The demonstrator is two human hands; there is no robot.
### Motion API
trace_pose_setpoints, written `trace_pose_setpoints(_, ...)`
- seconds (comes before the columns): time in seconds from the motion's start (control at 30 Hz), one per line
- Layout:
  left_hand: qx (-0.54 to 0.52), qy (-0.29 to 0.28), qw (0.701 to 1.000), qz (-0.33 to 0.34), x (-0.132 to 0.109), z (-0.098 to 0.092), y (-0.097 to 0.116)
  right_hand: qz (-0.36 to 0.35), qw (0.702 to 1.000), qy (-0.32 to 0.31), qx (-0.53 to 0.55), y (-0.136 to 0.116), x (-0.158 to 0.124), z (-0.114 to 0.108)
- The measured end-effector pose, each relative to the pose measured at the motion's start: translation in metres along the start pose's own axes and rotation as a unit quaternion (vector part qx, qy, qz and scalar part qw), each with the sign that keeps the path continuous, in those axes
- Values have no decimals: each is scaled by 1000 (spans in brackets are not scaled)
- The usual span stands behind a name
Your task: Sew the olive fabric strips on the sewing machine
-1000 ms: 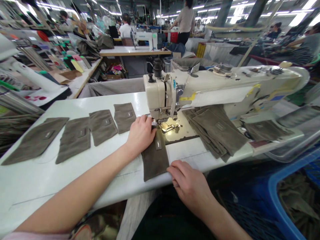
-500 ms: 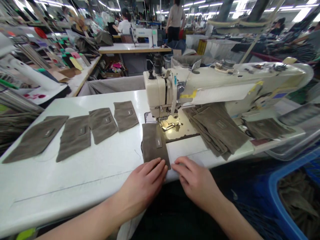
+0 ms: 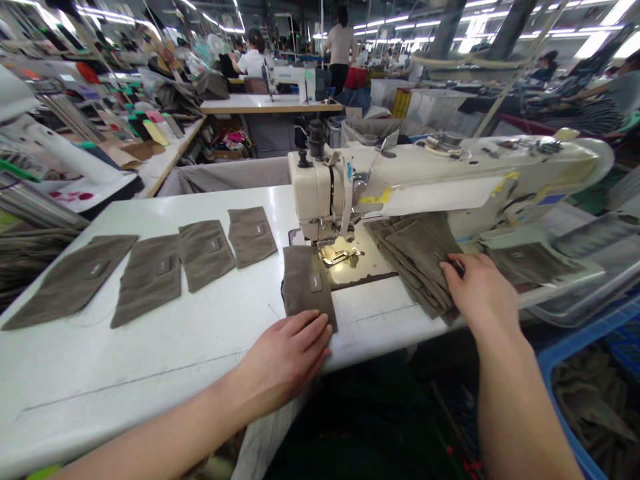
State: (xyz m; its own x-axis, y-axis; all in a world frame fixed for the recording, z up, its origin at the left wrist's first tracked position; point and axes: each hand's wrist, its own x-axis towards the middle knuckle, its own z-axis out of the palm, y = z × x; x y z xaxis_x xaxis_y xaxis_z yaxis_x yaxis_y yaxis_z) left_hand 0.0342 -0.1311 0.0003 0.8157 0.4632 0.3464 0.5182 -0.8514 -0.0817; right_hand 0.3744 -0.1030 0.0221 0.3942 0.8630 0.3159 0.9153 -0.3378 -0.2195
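A cream sewing machine [image 3: 410, 180] stands on a white table [image 3: 165, 347]. In front of its presser foot [image 3: 337, 255] lies a grey-brown fabric piece [image 3: 306, 283] with a small label. My left hand [image 3: 287, 357] rests flat at the near end of that piece, fingers stretched out. My right hand [image 3: 477, 290] lies on a stack of similar fabric pieces [image 3: 417, 257] right of the needle, fingers curled over the top piece.
Several finished fabric pieces [image 3: 150, 270] lie in a row on the table's left. More pieces [image 3: 530, 261] sit under the machine arm at right. A blue bin [image 3: 565, 373] with fabric stands at lower right. Other people work at machines behind.
My right hand left the near end of the piece by the needle and moved right onto the stack. My left hand stayed at the piece's near edge.
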Motion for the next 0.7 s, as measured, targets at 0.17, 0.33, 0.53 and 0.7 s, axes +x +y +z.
trace_pose_setpoints(0.17,5,11,1000,5,4,3,-8,33,999,-7,-24,1,6,-1)
trace_pose_setpoints(0.33,7,16,1000,10,9,5,-17,33,999,-10,-19,3,11,-1)
trace_pose_setpoints(0.53,4,13,1000,12,14,6,-28,-3,998,68,19,6,12,-6)
trace_pose_setpoints(0.7,0,10,1000,8,18,8,-37,49,986,102,122,0,-5,-38)
